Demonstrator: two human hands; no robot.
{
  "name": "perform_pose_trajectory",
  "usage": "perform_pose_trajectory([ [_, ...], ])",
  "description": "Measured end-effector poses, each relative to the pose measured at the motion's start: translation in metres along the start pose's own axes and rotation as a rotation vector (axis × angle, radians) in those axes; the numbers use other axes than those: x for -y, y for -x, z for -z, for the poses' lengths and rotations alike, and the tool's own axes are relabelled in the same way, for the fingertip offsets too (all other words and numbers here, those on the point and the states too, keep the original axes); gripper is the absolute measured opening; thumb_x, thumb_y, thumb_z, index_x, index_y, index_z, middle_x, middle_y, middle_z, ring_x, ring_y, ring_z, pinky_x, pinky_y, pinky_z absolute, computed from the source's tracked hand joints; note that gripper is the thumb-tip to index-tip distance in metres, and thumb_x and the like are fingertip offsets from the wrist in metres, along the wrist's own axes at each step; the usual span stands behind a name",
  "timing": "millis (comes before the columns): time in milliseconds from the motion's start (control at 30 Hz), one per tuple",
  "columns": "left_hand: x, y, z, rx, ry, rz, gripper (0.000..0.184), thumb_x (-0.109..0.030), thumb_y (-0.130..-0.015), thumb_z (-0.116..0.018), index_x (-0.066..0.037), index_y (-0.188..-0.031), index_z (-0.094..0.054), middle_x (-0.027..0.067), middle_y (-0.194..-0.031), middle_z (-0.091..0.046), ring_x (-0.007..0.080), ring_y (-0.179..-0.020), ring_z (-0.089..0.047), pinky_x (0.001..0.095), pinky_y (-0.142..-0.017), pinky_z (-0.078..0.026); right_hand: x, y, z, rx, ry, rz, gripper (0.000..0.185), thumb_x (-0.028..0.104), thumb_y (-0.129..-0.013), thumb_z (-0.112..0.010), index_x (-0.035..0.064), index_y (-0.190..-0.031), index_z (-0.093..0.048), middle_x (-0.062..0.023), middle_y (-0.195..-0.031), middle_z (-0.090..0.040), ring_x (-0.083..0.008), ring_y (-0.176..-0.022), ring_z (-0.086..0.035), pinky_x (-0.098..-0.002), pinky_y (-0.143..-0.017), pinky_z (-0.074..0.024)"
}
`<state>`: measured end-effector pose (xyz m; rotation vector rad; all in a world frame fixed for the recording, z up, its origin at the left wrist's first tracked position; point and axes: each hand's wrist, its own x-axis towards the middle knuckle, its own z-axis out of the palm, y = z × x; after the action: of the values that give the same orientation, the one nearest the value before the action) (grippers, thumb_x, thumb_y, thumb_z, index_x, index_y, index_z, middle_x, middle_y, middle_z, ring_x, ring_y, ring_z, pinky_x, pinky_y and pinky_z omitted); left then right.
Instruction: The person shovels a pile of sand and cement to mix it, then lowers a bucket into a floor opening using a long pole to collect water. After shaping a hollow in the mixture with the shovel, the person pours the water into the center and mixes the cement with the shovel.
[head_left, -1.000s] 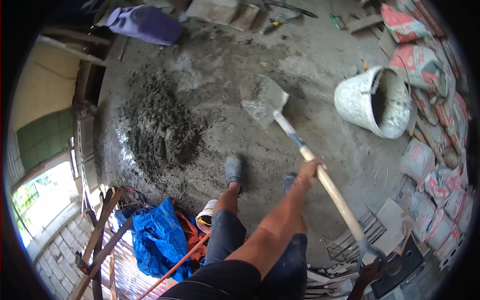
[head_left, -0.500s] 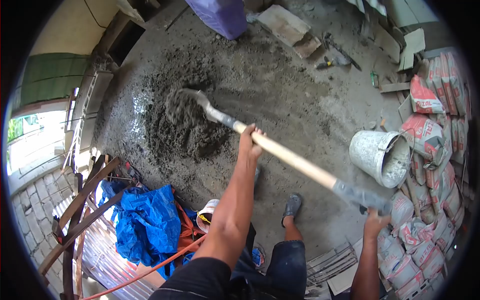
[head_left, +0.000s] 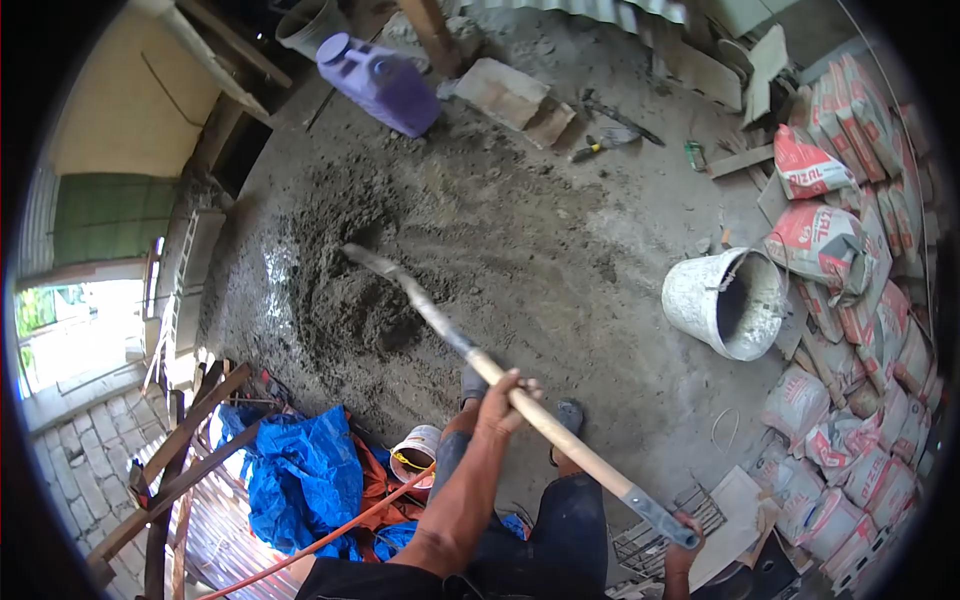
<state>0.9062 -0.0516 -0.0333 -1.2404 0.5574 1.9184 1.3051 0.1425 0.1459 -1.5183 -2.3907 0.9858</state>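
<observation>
Both of my hands are on a shovel (head_left: 565,435) with a pale wooden shaft. My left hand (head_left: 503,402) wraps round the middle of the shaft. At the lower right, my right hand (head_left: 683,543) grips the grey handle end, its fingers partly hidden by the handle. The shovel's metal blade (head_left: 372,262) lies tilted at the edge of a heap of wet grey mortar (head_left: 365,310) on the floor. Little of the blade's face shows, and I cannot tell whether it carries any mix.
A white bucket (head_left: 690,300) lies tipped at the right, beside stacked cement bags (head_left: 815,240). At the back stand a purple jug (head_left: 385,90) and a block (head_left: 500,95). Blue tarp (head_left: 300,475), a small pail (head_left: 415,450) and timber (head_left: 195,425) are at lower left.
The shovel has come nearer to my body, both hands moving down with it and my right hand also going left. A blurred scoop of mortar on the blade is no longer plainly visible. My view has shifted.
</observation>
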Motion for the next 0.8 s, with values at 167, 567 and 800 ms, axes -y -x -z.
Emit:
perform_pose_trajectory([
  [167, 0.155, -0.047, -0.035, -0.107, -0.501, 0.111, 0.014, -0.01, -0.083, -0.064, -0.002, -0.087, -0.053, 0.01, -0.07, -0.057, 0.0219, -0.06, -0.058, 0.0366, -0.059, -0.053, -0.077, 0.052, 0.054, -0.325, -0.512, -0.473, 0.017, 0.01, -0.076, -0.068, -0.0004, -0.08, -0.055, -0.0015, -0.054, -0.048, -0.0123, -0.05, -0.048, -0.0277, -0.052, -0.0418],
  [567, 0.286, -0.176, -0.112, -0.057, -1.076, 0.241, 0.024, -0.023, -0.077, -0.07, -0.003, -0.069, -0.059, 0.0094, -0.063, -0.059, 0.0201, -0.048, -0.053, 0.0343, -0.045, -0.04, -0.1, 0.043, 0.038, -0.491, 0.487, -0.668, 0.024, 0.015, -0.076, -0.065, -0.0003, -0.093, -0.058, -0.0093, -0.071, -0.056, -0.0219, -0.061, -0.053, -0.0336, -0.057, -0.0443],
  [800, 0.132, -0.25, -0.149, -0.126, -0.984, 0.132, 0.024, -0.022, -0.08, -0.068, -0.001, -0.071, -0.059, 0.0097, -0.065, -0.057, 0.0219, -0.054, -0.055, 0.0355, -0.046, -0.042, -0.031, -0.063, -0.083, -0.688, -0.214, -0.702, 0.019, 0.015, -0.084, -0.065, 0.0019, -0.078, -0.054, 0.0003, -0.051, -0.044, -0.0082, -0.044, -0.04, -0.0251, -0.044, -0.0344],
])
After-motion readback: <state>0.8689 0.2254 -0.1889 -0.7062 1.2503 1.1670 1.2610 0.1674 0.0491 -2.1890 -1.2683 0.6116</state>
